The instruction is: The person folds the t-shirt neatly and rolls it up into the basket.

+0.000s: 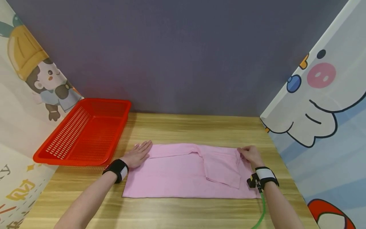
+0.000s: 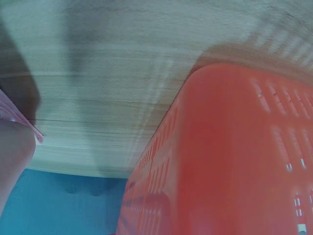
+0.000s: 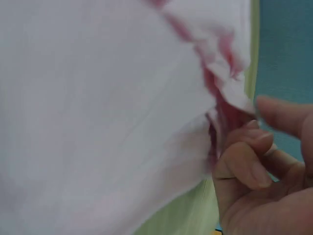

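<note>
A pink cloth (image 1: 171, 178), which looks like a folded garment, lies spread in a wide rectangle on the table. On its right part a sleeve-like flap (image 1: 223, 170) folds down toward me. My left hand (image 1: 138, 155) rests flat with straight fingers on the cloth's far left corner. At the far right corner my right hand (image 1: 251, 155) pinches the fabric. Curled fingers and thumb of that hand (image 3: 264, 171) show close up beside bunched cloth (image 3: 122, 107) in the right wrist view. Only a sliver of the left hand (image 2: 13, 152) appears in the left wrist view.
A red plastic basket (image 1: 110, 152) with perforated sides stands to the left, close to my left wrist. A grey wall (image 1: 188, 57) rises behind the wooden table (image 1: 183, 214). Printed curtains flank both sides. From the right wrist camera runs a green cable (image 1: 263, 206).
</note>
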The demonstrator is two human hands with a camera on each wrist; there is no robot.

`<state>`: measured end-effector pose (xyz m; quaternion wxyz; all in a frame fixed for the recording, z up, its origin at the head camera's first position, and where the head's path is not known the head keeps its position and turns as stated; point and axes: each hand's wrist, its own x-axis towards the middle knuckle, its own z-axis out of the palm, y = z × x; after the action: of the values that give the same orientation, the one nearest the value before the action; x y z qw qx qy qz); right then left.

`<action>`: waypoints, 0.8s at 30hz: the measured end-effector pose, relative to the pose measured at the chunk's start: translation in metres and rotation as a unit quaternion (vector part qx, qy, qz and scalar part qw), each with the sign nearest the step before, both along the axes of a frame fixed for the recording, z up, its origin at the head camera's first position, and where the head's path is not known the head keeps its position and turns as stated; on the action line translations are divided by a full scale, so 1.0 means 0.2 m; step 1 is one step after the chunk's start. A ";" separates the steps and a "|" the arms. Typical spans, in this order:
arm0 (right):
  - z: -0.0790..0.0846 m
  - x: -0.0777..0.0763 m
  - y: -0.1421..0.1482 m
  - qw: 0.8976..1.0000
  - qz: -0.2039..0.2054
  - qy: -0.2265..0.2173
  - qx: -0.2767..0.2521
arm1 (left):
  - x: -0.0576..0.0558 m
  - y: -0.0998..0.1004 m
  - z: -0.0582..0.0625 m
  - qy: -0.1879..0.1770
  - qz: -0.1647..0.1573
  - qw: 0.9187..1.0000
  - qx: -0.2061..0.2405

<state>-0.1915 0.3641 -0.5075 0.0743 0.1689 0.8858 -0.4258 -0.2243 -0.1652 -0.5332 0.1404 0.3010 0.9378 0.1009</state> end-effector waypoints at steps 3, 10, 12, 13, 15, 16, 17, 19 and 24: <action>-0.01 -0.03 -0.01 0.999 -0.039 0.026 -0.022 | 0.00 0.00 0.00 -0.002 0.000 1.000 -0.002; -0.05 -0.09 -0.04 0.991 -0.082 0.082 0.066 | 0.01 0.01 0.03 0.000 -0.004 1.000 0.002; -0.08 -0.10 -0.04 0.987 -0.075 0.088 0.112 | 0.01 0.00 0.03 0.002 -0.004 1.000 0.000; -0.10 -0.11 -0.05 0.985 -0.070 0.089 0.129 | 0.01 0.00 0.03 0.004 -0.005 1.000 -0.001; -0.11 -0.12 -0.05 0.983 -0.061 0.085 0.151 | 0.00 0.00 0.02 0.003 -0.002 1.000 -0.002; -0.11 -0.12 -0.06 0.983 -0.056 0.081 0.152 | 0.00 0.00 0.02 0.004 -0.001 1.000 -0.001; -0.11 -0.11 -0.06 0.983 -0.053 0.077 0.155 | 0.00 0.00 0.02 0.006 0.000 1.000 0.000; -0.09 -0.10 -0.08 0.982 -0.057 0.080 0.163 | -0.01 0.00 0.02 0.006 0.001 1.000 0.004; -0.04 -0.03 -0.11 0.977 -0.072 0.091 0.178 | -0.04 0.00 0.02 0.023 -0.003 1.000 0.009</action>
<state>-0.1966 0.3426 -0.5145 -0.0686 0.2031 0.9360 -0.2791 -0.2329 -0.1656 -0.5285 0.1165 0.3072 0.9390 0.1019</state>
